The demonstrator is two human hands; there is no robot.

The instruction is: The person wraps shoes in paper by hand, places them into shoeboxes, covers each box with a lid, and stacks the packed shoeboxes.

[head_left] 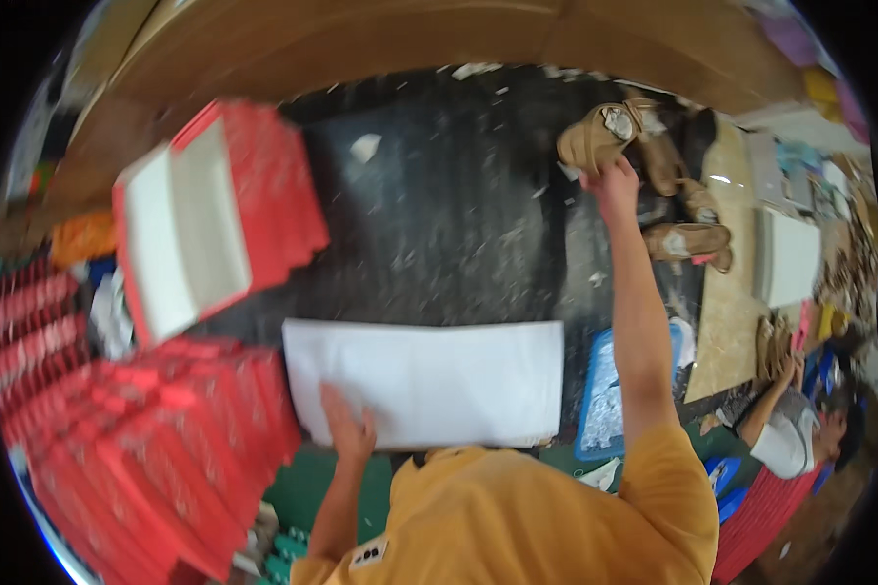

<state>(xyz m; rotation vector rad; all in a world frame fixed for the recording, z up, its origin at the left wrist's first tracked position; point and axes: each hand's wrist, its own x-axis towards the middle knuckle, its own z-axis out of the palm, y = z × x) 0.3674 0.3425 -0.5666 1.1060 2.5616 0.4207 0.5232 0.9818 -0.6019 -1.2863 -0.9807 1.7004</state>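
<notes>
Here, your right hand had its grip closed on the edge of a tan sandal at the far right of the black tabletop, just beside other sandals. Your left hand was spread over white paper at the near edge, its grip open and holding nothing; red boxes stood stacked at near left.

soft, middling light falls over the black table, with a small glare spot on the tan board at right. the left hand is blurred; the far cardboard bends, and black rims the round view.
</notes>
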